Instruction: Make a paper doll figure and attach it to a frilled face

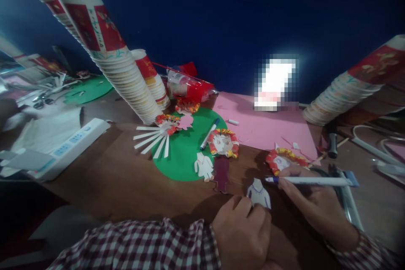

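My left hand (242,234), fingers curled, grips the lower end of a white paper cutout (259,194) shaped like a dress or body, with purple-blue lines and a dotted neckline drawn on it. A white marker pen (313,181) with a purple-blue end lies between the thumb and fingers of my right hand (325,213). The pen's left end is just right of the cutout and apart from it. Behind my right hand sits a red-and-yellow crinkled paper ring (274,161). Further left are another white clothes-shaped cutout (203,166) and a maroon one (221,175).
Green round card (177,168) and pink card (268,133) lie behind the cutouts. A lion-like paper face (224,143) rests partly on the green. Tall stacks of paper cups (123,80) lean at left and right. A power strip (74,143), a blue-capped marker (209,134) and a lit screen (274,84) are around.
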Demonstrator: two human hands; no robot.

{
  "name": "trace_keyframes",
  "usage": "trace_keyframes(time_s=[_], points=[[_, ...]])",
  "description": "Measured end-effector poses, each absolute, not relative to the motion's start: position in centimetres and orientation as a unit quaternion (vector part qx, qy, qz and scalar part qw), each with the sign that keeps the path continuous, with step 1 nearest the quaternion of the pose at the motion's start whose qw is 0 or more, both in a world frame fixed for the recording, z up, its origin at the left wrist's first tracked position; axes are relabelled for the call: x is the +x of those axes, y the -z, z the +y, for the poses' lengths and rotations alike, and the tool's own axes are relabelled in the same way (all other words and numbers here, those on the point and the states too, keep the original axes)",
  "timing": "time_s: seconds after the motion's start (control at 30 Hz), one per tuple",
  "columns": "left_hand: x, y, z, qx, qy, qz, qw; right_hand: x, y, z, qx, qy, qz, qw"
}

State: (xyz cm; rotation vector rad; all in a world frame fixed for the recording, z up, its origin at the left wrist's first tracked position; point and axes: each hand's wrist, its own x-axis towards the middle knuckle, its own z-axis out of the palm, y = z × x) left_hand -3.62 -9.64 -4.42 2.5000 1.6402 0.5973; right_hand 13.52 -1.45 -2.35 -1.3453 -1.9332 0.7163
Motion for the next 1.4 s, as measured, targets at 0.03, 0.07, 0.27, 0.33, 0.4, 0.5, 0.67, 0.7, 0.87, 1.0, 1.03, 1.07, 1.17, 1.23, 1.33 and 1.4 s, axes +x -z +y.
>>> trace_keyframes(time_s=[0.03, 0.07, 0.27, 0.33, 0.4, 0.5, 0.67, 0.7, 0.87, 1.0, 1.03, 1.07, 1.17, 1.23, 1.33, 1.4], points=[[-3.6, 4.4, -9.6, 0.821, -0.190, 0.537, 0.046, 13.5, 2.4, -1.5, -0.512, -0.274, -0.742, 0.336], [-3.5, 4.4, -9.6, 0.824, -0.185, 0.534, 0.045, 13.5, 2.4, -1.4, -0.510, -0.270, -0.743, 0.339], [-3.8, 4.0, -9.5, 0.830, -0.184, 0.524, 0.050, 13.6, 2.6, -1.4, -0.511, -0.254, -0.751, 0.333], [-4.0, 4.1, -9.5, 0.840, -0.191, 0.505, 0.048, 13.6, 2.6, -1.4, -0.511, -0.255, -0.750, 0.335], [-4.1, 4.3, -9.6, 0.848, -0.195, 0.490, 0.047, 13.5, 2.5, -1.4, -0.510, -0.259, -0.745, 0.342], [-4.3, 4.2, -9.5, 0.851, -0.166, 0.494, 0.059, 13.4, 2.4, -1.5, -0.510, -0.265, -0.745, 0.340], [-4.6, 3.5, -9.3, 0.869, -0.141, 0.470, 0.068, 13.4, 2.2, -1.6, -0.517, -0.267, -0.742, 0.333], [-4.6, 3.4, -9.3, 0.871, -0.142, 0.464, 0.068, 13.4, 2.2, -1.6, -0.516, -0.268, -0.743, 0.332], [-4.8, 3.1, -9.4, 0.868, -0.122, 0.474, 0.082, 13.2, 2.0, -1.4, -0.510, -0.272, -0.744, 0.335], [-5.0, 3.0, -9.5, 0.871, -0.134, 0.463, 0.089, 13.1, 2.0, -1.4, -0.512, -0.282, -0.738, 0.338], [-5.0, 3.0, -9.5, 0.872, -0.142, 0.461, 0.088, 13.1, 2.0, -1.5, -0.512, -0.288, -0.735, 0.338], [-5.0, 2.9, -9.5, 0.873, -0.147, 0.456, 0.087, 13.2, 2.1, -1.5, -0.514, -0.294, -0.731, 0.339], [-5.2, 2.6, -9.4, 0.875, -0.148, 0.452, 0.088, 13.2, 2.2, -1.6, -0.518, -0.309, -0.721, 0.342], [-5.3, 2.4, -9.3, 0.879, -0.144, 0.444, 0.091, 13.1, 2.2, -1.6, -0.515, -0.312, -0.719, 0.347], [-5.4, 2.3, -9.2, 0.885, -0.134, 0.435, 0.097, 13.0, 2.1, -1.6, -0.512, -0.308, -0.721, 0.352], [-5.4, 2.2, -9.2, 0.886, -0.123, 0.434, 0.103, 12.9, 2.1, -1.5, -0.512, -0.311, -0.720, 0.349]])
